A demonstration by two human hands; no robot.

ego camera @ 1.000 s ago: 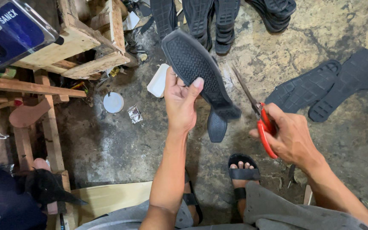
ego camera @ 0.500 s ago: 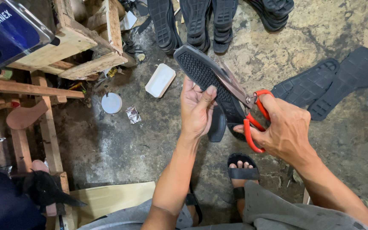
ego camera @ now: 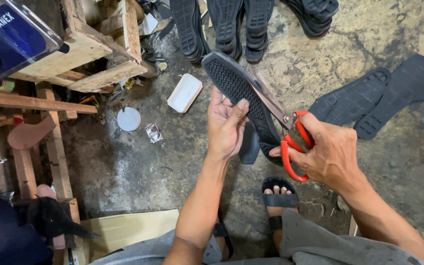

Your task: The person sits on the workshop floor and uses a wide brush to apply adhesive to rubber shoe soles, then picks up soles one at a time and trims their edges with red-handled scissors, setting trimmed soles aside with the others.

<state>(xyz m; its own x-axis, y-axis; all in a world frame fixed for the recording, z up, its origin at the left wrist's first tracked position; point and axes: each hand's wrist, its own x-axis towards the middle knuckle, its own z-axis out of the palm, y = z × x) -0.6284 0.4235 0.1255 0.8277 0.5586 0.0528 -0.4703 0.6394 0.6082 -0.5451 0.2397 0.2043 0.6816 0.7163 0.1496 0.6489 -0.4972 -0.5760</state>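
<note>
Since half a second ago, hardly anything has shifted. Head view: left hand (ego camera: 225,125) grips the black sole (ego camera: 239,93) above the floor; right hand (ego camera: 331,154) clasps red-handled scissors (ego camera: 290,132), blades along the sole's edge.

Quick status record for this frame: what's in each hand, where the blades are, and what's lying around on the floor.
left hand: grips black rubber sole, tread side facing up
right hand: fingers through red-handled scissors
blades: lying along the sole's right edge, closed or nearly so
floor: more black soles at top and right, white rectangular lid, round white disc
left side: wooden frame
below: sandalled foot
</note>
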